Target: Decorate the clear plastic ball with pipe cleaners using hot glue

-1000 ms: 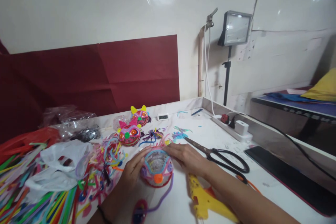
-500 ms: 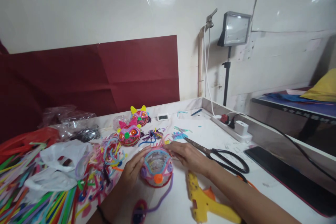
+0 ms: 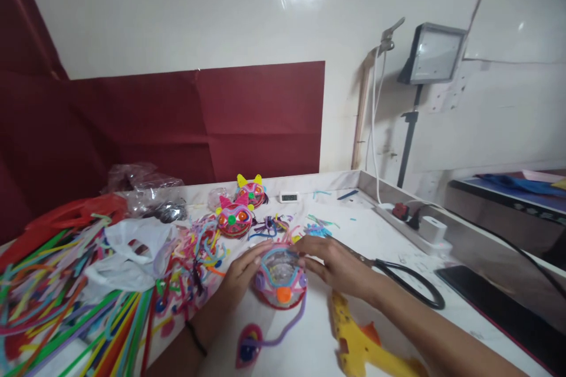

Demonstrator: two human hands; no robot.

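Observation:
A round craft face made of pipe cleaners, with a clear middle, light-blue edging and an orange nose, sits on the white table in front of me. My left hand holds its left side, fingers along the upper rim. From the right, my right hand grips the upper right edge with bent fingers; the thumb tip is hard to make out. A purple pipe cleaner trails from the craft to a small pink-and-blue oval piece. A yellow glue gun lies below my right forearm.
Two finished-looking cat faces stand behind. Loose pipe cleaners, a white plastic bag and a red bag crowd the left. Black-handled scissors, a black phone-like slab and a power strip lie right.
My view has turned left, so everything sits further right in the picture. Both hands stay at the craft face, the right fingers slightly more bent over its edge.

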